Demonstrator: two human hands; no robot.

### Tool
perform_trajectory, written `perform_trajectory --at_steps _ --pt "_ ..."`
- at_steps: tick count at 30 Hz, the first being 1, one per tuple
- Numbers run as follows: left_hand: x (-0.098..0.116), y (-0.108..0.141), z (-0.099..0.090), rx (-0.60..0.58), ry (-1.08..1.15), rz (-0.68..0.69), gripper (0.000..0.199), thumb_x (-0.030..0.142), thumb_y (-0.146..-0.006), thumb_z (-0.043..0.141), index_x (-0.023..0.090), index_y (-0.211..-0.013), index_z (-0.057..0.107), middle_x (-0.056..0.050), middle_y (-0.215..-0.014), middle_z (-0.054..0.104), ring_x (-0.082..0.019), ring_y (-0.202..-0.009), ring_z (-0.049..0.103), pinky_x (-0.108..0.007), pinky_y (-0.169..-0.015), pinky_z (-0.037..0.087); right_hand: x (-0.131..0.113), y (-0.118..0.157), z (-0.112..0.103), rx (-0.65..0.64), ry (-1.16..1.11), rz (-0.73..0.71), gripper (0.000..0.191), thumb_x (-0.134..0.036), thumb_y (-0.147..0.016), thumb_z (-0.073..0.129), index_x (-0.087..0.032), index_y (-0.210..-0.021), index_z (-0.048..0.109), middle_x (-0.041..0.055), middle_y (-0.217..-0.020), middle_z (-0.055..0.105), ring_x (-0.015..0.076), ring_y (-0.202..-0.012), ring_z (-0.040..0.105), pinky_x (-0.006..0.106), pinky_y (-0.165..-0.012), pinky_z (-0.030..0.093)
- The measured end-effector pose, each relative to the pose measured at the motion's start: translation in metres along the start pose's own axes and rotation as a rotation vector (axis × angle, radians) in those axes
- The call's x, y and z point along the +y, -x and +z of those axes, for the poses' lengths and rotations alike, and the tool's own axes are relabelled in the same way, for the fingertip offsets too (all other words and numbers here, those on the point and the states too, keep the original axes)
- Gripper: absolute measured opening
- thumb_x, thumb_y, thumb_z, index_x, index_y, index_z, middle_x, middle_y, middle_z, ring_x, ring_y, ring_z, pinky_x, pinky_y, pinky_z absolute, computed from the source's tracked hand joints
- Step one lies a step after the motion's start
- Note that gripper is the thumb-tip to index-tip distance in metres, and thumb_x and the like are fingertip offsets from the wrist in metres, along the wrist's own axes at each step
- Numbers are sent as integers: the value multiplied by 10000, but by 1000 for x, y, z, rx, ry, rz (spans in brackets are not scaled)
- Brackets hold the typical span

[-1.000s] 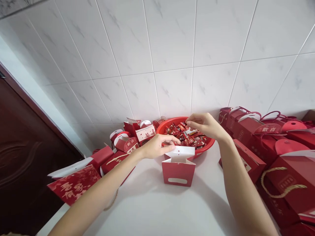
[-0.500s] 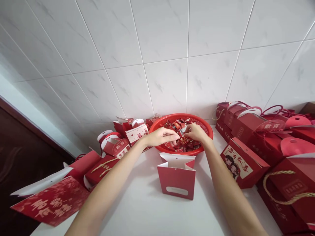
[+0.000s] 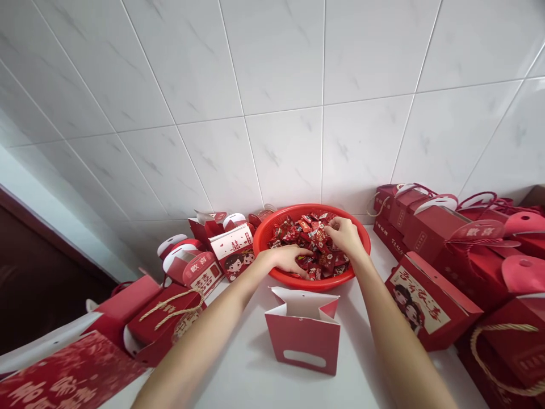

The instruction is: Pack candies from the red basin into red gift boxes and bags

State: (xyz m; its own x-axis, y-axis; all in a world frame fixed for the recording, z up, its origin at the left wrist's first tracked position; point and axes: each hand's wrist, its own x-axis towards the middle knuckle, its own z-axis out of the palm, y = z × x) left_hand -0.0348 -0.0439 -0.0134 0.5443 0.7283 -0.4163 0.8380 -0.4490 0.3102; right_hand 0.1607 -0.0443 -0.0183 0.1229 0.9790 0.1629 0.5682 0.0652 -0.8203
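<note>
A red plastic basket [image 3: 313, 286] holds many small candies in red wrappers [image 3: 304, 227]. My left hand [image 3: 292, 260] reaches over its near left rim, fingers apart and lying on the candies. At the right side of the basket, my right hand [image 3: 344, 234] is closed in a pinch on a red-wrapped candy [image 3: 322, 237]; its fingertips partly cover it. Between my forearms, in front of the basket, an open-topped red paper box [image 3: 303, 341] stands upright, with a white oval window low on its front. Neither hand touches this box.
Red gift boxes with rope handles [image 3: 164, 318] line the left side of the white table [image 3: 238, 369]. More red boxes [image 3: 451, 227] crowd the right side, with a picture-fronted box [image 3: 430, 301] nearest my right forearm. A tiled wall [image 3: 281, 153] rises behind.
My left hand has moved down and left, from mid-basket onto the candies near the front rim. My right hand stays at the basket's right side. The view has shifted slightly.
</note>
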Motion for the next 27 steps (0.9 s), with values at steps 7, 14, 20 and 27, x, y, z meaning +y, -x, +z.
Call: perform_trajectory --at_steps 7,14,20,27 --pt "8 -5 -4 -56 23 42 891 407 -717 760 282 -1528 412 -60 -1557 470 -310 -1396 470 -390 -1145 387 -4 6 -3 58 -163 1 158 -199 -810 541 -219 -663 487 -3 -611 615 160 -486 627 250 -530 444" --pt "19 -16 -5 -84 -73 61 725 302 -705 734 216 -1405 566 -94 -1419 606 -312 -1248 594 -381 -1052 470 -3 4 -1 32 -217 6 120 -194 -793 558 -210 -687 505 -10 -619 614 150 -480 626 233 -499 427" --pt "24 -18 -6 -91 -138 25 633 260 -675 719 237 -1302 644 -83 -1273 691 -303 -1116 657 -349 -920 531 -3 3 0 30 -236 -13 126 -191 -793 557 -207 -681 500 -18 -622 595 138 -478 621 227 -507 435" --pt "20 -18 -6 -111 -104 42 735 256 -659 725 260 -1382 595 -61 -1335 661 -283 -1145 640 -325 -953 502 -2 2 0 45 -245 -23 118 -203 -800 565 -203 -691 519 -22 -606 591 134 -468 612 230 -502 431"
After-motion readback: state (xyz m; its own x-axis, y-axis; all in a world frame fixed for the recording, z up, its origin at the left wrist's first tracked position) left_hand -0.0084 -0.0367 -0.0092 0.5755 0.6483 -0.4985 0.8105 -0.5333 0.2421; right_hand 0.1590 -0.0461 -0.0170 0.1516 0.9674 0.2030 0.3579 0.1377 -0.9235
